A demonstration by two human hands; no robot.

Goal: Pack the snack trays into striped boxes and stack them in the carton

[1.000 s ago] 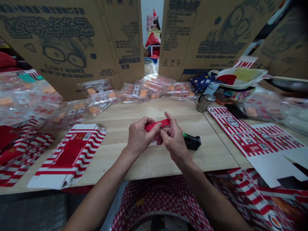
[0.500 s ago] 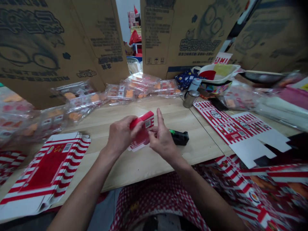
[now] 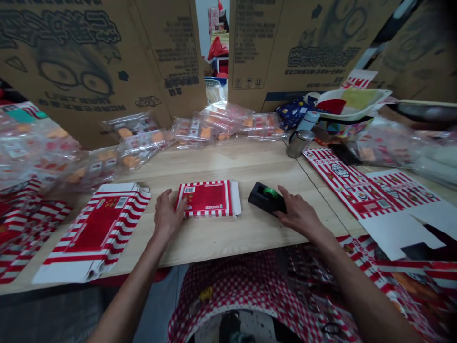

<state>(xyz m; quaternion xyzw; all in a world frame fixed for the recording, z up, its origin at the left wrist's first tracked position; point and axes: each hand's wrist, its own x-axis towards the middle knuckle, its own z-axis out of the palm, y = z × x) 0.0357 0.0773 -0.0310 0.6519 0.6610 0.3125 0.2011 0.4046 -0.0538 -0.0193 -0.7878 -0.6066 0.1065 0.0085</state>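
A flat, red-and-white striped carton lies on the table in front of me, a white flap sticking out at its right end. My left hand is at its left end, thumb touching the lower left corner and the other fingers apart on the table side. To the right of the carton, a black tape dispenser with a green core sits at a slant. My right hand grips the dispenser's right end, thumb in front and fingers behind.
A stack of folded striped cartons lies at left. Clear bags of orange pieces line the back, before tall cardboard boxes. A metal-and-glass jar and an unfolded carton sheet are at right.
The carton has gone from between both hands to flat on the table. My right hand has moved right onto the tape dispenser, and my left hand has loosened. The view has shifted left.
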